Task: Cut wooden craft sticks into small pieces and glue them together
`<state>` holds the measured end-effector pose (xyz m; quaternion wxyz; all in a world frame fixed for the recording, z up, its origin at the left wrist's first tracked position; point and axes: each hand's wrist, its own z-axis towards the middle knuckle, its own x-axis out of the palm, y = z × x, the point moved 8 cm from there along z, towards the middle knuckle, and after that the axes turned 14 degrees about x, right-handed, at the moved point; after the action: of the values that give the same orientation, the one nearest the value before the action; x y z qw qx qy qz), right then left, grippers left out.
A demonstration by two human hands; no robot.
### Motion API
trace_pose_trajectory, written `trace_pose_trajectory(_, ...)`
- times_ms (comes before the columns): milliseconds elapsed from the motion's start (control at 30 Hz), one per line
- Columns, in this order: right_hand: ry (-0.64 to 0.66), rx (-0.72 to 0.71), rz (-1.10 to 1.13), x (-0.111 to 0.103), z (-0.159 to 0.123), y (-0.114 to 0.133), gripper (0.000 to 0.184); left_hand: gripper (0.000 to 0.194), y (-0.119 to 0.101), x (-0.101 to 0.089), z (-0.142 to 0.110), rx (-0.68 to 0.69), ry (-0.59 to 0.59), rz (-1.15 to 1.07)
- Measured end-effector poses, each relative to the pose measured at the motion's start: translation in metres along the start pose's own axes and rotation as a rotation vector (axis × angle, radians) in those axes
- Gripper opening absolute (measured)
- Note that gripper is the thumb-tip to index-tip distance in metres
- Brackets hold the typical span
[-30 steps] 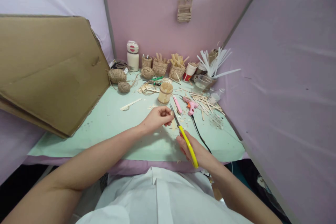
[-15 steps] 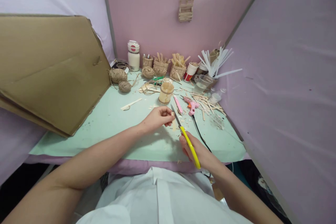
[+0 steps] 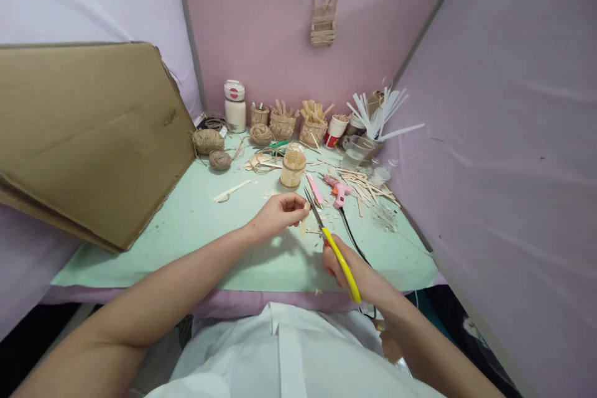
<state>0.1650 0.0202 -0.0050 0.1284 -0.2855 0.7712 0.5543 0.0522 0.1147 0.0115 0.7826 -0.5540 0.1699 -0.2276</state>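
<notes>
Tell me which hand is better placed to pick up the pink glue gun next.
Probably the left hand: it pinches only a small wood stick. The right hand is full with the yellow scissors, though it is nearer the glue gun.

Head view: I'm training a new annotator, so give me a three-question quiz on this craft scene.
1. True or false: the right hand holds yellow-handled scissors.
2. What does the left hand pinch at the blades? A) a ball of twine B) a small wooden stick piece C) a white plastic strip
3. Fill in: the pink glue gun lies on the ____ table mat.

Key: 1 true; 2 B; 3 green.
</notes>
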Motion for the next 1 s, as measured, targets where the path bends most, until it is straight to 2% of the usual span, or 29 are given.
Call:
trace_pose_trajectory(867, -0.029, 0.024, -0.060, 0.000, 0.005, -0.010, 0.037, 0.024, 0.005, 0.002, -0.001, -0.036, 0.016, -0.023)
trace_pose_trajectory(1000, 0.004, 0.027, -0.043, 0.002, 0.005, -0.010, 0.039, 0.025, 0.004, 0.003, -0.002, -0.047, 0.008, -0.040)
